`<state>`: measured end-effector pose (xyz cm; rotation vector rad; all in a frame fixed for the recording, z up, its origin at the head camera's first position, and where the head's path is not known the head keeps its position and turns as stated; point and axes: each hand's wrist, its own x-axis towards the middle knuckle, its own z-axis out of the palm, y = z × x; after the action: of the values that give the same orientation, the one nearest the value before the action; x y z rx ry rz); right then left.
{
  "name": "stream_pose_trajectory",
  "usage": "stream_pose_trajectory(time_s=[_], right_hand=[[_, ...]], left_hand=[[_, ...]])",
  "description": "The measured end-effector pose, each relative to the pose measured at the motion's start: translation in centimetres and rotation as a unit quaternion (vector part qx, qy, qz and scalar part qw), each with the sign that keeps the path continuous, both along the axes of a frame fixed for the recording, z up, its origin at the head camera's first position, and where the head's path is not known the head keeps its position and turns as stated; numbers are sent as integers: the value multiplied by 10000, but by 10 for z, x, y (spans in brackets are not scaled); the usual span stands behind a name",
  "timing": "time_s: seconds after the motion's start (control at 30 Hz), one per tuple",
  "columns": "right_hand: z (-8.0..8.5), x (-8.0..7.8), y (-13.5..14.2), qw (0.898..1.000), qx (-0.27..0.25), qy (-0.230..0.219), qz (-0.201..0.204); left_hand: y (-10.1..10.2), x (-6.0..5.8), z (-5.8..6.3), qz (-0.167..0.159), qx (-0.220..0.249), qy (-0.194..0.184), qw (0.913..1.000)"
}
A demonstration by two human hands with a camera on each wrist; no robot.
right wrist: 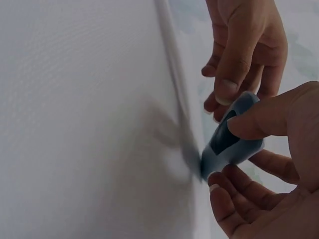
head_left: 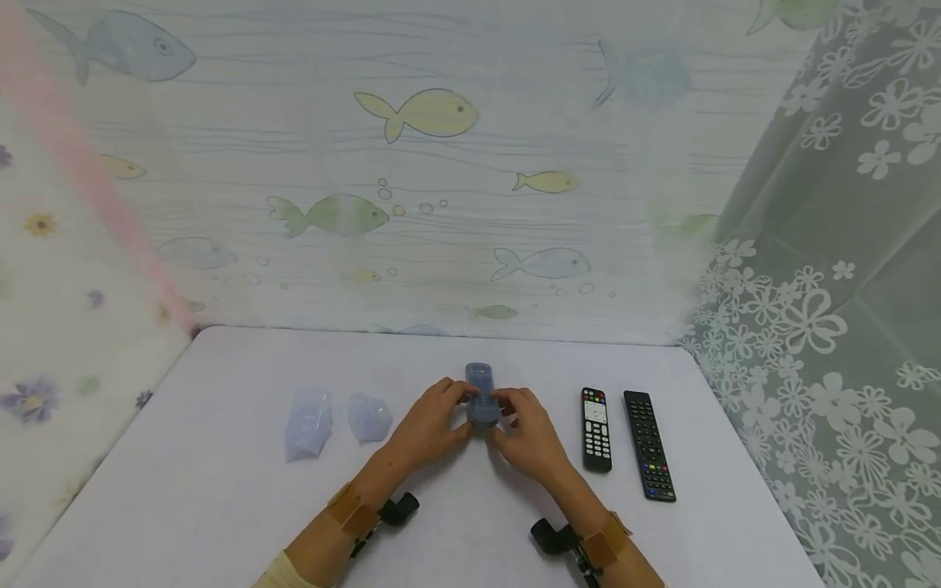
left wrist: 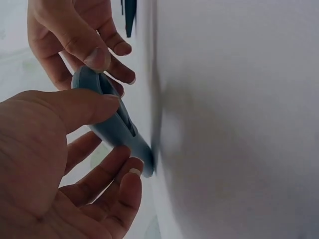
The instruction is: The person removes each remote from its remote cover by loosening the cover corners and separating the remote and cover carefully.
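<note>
Both hands hold a small blue-grey handheld device (head_left: 481,402) with rounded ends, near the middle of the white table. It is tilted, its lower end at the tabletop in the wrist views. The left hand (head_left: 432,420) grips one side; in the left wrist view its thumb lies over the device (left wrist: 107,132) and its fingertips are beneath. From the other side the right hand (head_left: 531,434) pinches it, the thumb over a dark recess in the device (right wrist: 244,150) in the right wrist view. What the recess contains cannot be made out.
Two black remote controls lie right of the hands: a shorter one (head_left: 596,445) and a longer one (head_left: 650,449). To the left are two pale-blue translucent plastic pieces, one larger (head_left: 309,425) and one smaller (head_left: 369,418). A fish-patterned curtain (head_left: 441,269) hangs behind the table (head_left: 184,457).
</note>
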<state>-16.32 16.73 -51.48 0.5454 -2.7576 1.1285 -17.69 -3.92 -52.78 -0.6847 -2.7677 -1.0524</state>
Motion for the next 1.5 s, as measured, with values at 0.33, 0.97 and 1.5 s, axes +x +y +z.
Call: stream_pose_trajectory(time_s=[0.33, 0.97, 1.5], right_hand=[[14, 10, -2, 9997, -216, 138, -38], [56, 42, -8, 9942, -32, 1077, 28], [66, 52, -5, 9931, 169, 765, 872]], left_hand=[[1, 5, 14, -175, 254, 29, 9995], [-25, 31, 55, -647, 139, 175, 9977], [-39, 40, 64, -1022, 218, 522, 9932]])
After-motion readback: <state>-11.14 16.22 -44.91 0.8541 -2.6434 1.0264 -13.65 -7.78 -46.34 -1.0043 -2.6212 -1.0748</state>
